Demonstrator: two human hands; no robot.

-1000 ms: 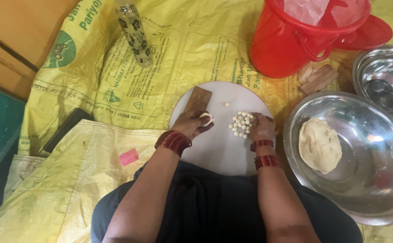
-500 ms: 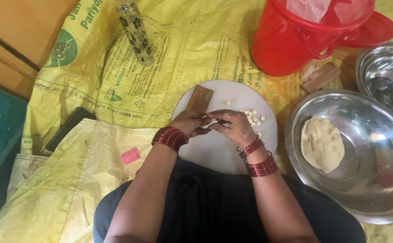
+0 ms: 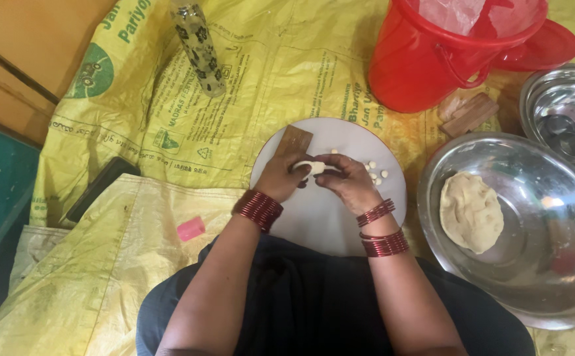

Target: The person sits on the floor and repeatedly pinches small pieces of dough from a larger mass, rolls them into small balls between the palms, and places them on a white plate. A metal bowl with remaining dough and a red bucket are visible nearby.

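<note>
Dough is what I have between both hands: a short pale dough strip (image 3: 312, 167) runs across the gap from my left hand (image 3: 281, 177) to my right hand (image 3: 346, 179), just above the round white board (image 3: 327, 217). My left fingers are curled shut on its left end, with the thumb pressed over it; my right fingertips pinch its right end, so the strip sits at the very tips of both grips, not deep in either palm. Its middle shows bare between the two hands.

Under my left hand, toward the far edge of the board, I see a brown wooden block (image 3: 294, 141), partly covered by my knuckles. Just beyond my right hand lie small dough balls (image 3: 374, 173), loose on the board and apart from my fingers.

To my right stands a large steel bowl (image 3: 531, 290) with a flat dough lump (image 3: 470, 211) inside, well apart from my hands. A red bucket (image 3: 432, 59) stands beyond the board, and a patterned bottle (image 3: 198, 46) lies on the yellow sheet (image 3: 136, 231) to the far left.
</note>
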